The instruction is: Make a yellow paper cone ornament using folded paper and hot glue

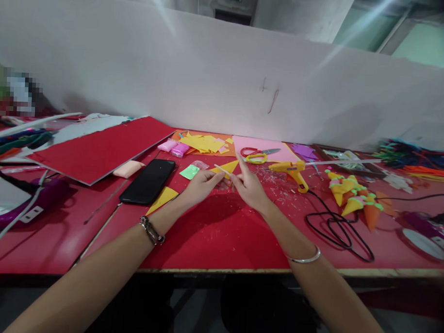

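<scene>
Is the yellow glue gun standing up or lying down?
Lying down, it looks like: the yellow glue gun shows its side, with its body and handle stretched along the red table.

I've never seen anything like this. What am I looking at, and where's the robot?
There is no robot here: these are a person's own bare hands. The single picture comes from a camera worn on their head, looking forward and down, so the forearms reach in from the bottom.

The left hand and right hand nearly meet, with a thin pale stick at their fingertips; I can't tell which one grips it. A yellow piece shows just beyond, perhaps held too.

On the red table lie a black phone, scissors, yellow scraps, a yellow glue gun with a black cord, and small yellow and orange cones.
</scene>
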Demonstrator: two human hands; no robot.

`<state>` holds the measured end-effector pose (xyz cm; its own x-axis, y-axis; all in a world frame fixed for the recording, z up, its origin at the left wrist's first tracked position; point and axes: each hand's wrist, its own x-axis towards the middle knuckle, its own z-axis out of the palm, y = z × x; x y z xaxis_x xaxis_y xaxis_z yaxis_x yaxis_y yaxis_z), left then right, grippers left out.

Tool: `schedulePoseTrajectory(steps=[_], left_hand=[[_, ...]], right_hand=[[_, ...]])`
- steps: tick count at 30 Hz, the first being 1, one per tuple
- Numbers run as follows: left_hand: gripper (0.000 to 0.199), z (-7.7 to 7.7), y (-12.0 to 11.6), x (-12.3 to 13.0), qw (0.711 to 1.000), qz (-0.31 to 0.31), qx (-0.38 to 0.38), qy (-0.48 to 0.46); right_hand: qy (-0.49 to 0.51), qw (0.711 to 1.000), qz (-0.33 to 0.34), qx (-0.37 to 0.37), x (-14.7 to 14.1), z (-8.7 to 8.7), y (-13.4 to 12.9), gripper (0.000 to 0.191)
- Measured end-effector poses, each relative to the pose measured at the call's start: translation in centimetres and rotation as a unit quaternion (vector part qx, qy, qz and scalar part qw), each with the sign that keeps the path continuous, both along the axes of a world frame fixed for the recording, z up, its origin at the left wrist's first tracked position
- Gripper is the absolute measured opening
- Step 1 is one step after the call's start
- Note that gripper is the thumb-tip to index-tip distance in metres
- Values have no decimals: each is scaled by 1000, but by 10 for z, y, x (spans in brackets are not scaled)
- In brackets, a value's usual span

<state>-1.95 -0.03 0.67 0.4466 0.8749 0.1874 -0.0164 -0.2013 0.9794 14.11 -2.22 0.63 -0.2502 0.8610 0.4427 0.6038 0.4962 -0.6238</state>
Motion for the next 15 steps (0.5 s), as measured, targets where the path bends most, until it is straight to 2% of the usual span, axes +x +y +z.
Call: schedulePoseTrajectory(steps=[8, 15], left_hand=[[32, 0, -1, -1, 996, -86, 27, 18], [38, -1, -2, -1, 992, -94, 74, 34]], right_hand=[[63, 996, 24, -51, 1, -4, 4, 53], [101, 991, 53, -76, 1, -12, 7, 55]])
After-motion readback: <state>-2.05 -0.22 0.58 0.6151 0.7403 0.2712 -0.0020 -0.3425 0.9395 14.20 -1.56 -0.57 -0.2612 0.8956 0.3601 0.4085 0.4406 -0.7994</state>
